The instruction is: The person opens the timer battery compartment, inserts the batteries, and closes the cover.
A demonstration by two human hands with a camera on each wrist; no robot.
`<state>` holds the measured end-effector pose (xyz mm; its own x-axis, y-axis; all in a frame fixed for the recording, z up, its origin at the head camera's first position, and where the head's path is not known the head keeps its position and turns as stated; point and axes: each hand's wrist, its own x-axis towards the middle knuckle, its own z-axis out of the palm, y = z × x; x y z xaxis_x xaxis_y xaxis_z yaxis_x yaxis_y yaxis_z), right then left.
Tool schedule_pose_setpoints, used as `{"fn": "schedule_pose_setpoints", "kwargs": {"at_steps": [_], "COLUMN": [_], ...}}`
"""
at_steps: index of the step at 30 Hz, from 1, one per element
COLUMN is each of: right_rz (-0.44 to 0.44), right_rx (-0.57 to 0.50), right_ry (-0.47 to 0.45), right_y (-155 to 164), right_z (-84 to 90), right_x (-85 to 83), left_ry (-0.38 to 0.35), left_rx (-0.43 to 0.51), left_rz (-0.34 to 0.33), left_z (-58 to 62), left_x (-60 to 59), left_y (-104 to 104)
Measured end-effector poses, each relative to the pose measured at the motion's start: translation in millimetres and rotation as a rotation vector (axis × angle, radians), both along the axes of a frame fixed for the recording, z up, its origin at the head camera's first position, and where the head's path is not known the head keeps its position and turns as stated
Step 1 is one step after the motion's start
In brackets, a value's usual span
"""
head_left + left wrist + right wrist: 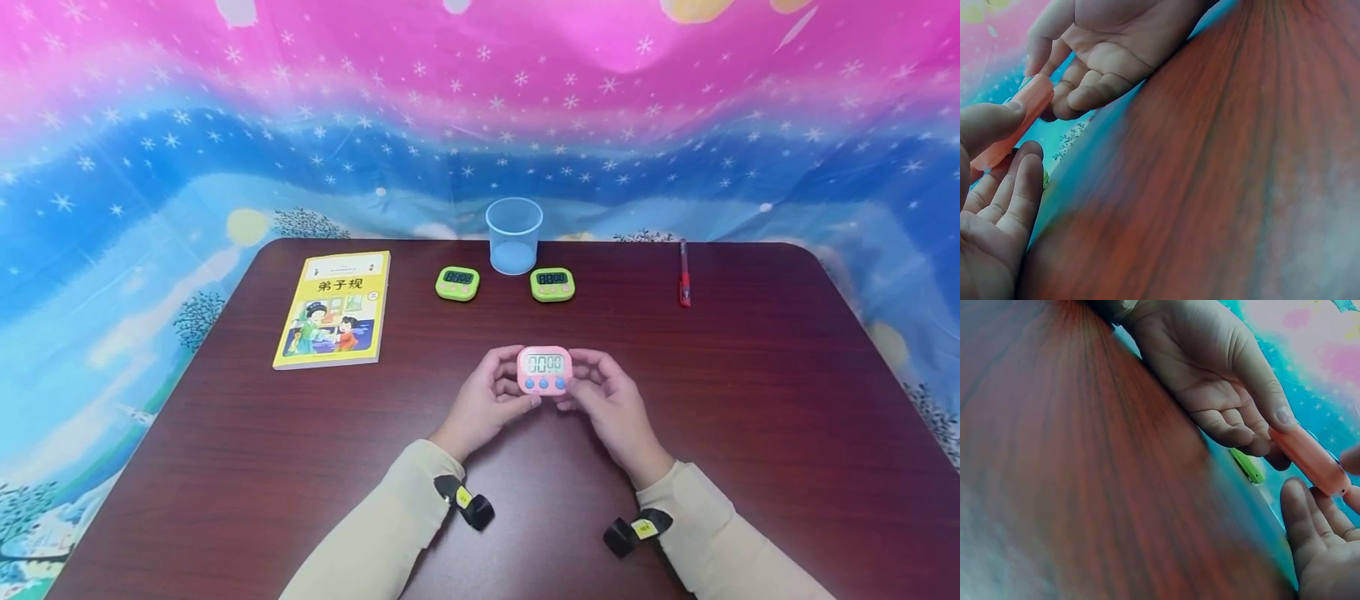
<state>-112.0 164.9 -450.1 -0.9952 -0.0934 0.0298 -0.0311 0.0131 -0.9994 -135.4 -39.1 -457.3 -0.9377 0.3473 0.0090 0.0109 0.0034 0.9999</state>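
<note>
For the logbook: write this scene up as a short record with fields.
held item: pink timer, display facing up toward the head camera
left hand: grips the timer's left edge
right hand: grips the timer's right edge
surface: dark wooden table
far row: two green timers, clear plastic cup between and behind them
left side: yellow book, lying flat
right side: red pen

On the dark table [750, 400] lie a yellow book [333, 310], two green timers [457, 283], a clear cup [514, 236] and a red pen [684, 272].
</note>
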Motion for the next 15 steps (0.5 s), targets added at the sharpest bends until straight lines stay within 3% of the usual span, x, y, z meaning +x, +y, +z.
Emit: {"fn": "schedule_pose_setpoints", "kwargs": {"at_steps": [9,15], "right_rz": [0.04,0.0], "right_rx": [0.242,0.378], "right_ry": [0.034,0.081], "right_y": [1.6,3.8], "right_z": [-0.4,-1.4], "right_x": [-5.4,-6.9], "left_ry": [0.074,0.164], "left_rx": [-0.073,-0.141], "left_rz": [0.132,0.173], "left_z": [-4.5,-3.3], "left_x": [0.8,2.7], "left_y": [5.4,6.1]}}
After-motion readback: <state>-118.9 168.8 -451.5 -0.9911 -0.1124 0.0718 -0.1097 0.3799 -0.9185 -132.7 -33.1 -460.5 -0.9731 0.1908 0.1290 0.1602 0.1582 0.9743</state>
